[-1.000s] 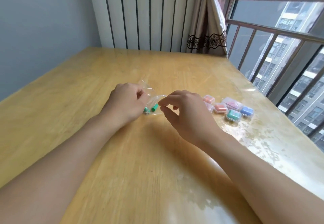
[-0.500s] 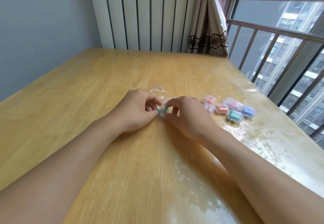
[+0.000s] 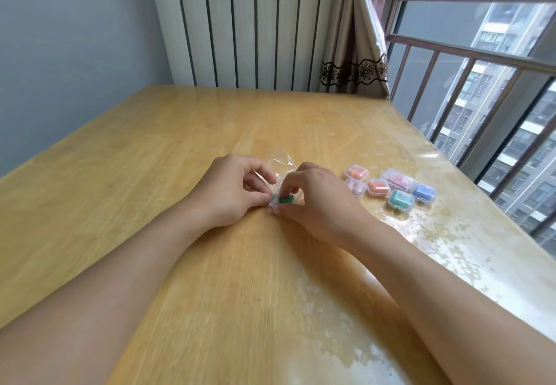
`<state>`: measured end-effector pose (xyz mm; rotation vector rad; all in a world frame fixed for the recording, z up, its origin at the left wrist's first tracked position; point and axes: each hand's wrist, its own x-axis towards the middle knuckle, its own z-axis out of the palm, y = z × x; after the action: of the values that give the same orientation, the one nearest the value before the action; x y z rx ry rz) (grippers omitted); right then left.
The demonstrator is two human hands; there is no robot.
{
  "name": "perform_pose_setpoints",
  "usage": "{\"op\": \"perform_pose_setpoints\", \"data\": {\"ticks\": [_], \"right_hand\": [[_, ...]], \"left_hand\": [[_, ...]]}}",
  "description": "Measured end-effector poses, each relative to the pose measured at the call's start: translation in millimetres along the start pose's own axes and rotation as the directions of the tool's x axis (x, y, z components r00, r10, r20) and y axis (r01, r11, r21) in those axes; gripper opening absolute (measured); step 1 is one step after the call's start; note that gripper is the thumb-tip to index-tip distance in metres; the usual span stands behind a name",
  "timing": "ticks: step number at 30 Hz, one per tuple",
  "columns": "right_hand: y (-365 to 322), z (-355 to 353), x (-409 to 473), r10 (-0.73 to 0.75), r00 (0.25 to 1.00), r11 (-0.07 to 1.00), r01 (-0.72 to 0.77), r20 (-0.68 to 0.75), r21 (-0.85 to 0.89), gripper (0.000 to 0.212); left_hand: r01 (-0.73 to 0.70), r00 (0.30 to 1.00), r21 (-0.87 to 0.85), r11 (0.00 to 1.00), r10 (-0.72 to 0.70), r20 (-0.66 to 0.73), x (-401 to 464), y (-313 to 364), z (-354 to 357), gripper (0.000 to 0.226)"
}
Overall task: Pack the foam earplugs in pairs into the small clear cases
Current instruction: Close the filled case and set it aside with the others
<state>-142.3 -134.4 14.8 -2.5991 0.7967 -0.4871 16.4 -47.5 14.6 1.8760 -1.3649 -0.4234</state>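
Note:
A small clear plastic bag [image 3: 281,164] with green foam earplugs [image 3: 284,200] inside sits between my hands at the middle of the wooden table [image 3: 150,159]. My left hand [image 3: 231,189] pinches the bag's left side. My right hand [image 3: 316,201] pinches it from the right, thumb and fingers curled over the green earplugs. To the right stand several small clear cases [image 3: 391,187] holding coloured earplugs: orange, pink, green and blue. All look shut.
The table's right edge runs along a window with a metal railing [image 3: 469,53]. A curtain [image 3: 355,38] and a white ribbed panel [image 3: 246,23] stand behind the table's far edge. A grey wall is at the left.
My hands have come together on the bag. My right hand has closed in over the green earplugs and the bag now stands crumpled between the fingers.

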Motion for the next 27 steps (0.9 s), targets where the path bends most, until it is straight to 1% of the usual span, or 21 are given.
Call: {"op": "perform_pose_setpoints", "data": {"ticks": [5,9,13,16,22,27], "right_hand": [[1.2,-0.1,0.7,0.041,0.999,0.996,-0.041,0.005,0.073,0.019],[0.5,1.6,1.0,0.043,0.999,0.998,-0.044,0.016,0.052,0.020],[0.7,0.1,-0.6,0.037,0.999,0.996,-0.035,-0.026,0.076,0.012],[3.0,-1.6,-1.2,0.047,0.998,0.995,-0.044,-0.032,0.095,0.009],[5.7,-4.4,-0.8,0.008,0.999,0.999,-0.007,-0.049,0.036,0.010],[3.4,-8.9,-2.1,-0.064,0.990,0.998,0.064,-0.128,-0.005,0.009]], "left_hand": [[-0.016,1.000,0.044,0.999,0.017,-0.015,-0.4,1.5,-0.4,0.023],[-0.018,1.000,0.016,1.000,0.018,-0.020,-0.4,1.2,0.0,0.024],[-0.024,0.999,0.002,1.000,0.024,-0.021,-1.5,2.2,-0.4,0.025],[-0.033,0.999,0.029,0.999,0.034,-0.012,-1.8,3.9,-0.6,0.024],[-0.023,0.999,0.066,0.998,0.025,-0.027,-3.0,5.5,-4.6,0.024],[-0.005,0.995,0.097,0.995,0.014,-0.095,-4.9,5.7,-9.9,0.024]]}}
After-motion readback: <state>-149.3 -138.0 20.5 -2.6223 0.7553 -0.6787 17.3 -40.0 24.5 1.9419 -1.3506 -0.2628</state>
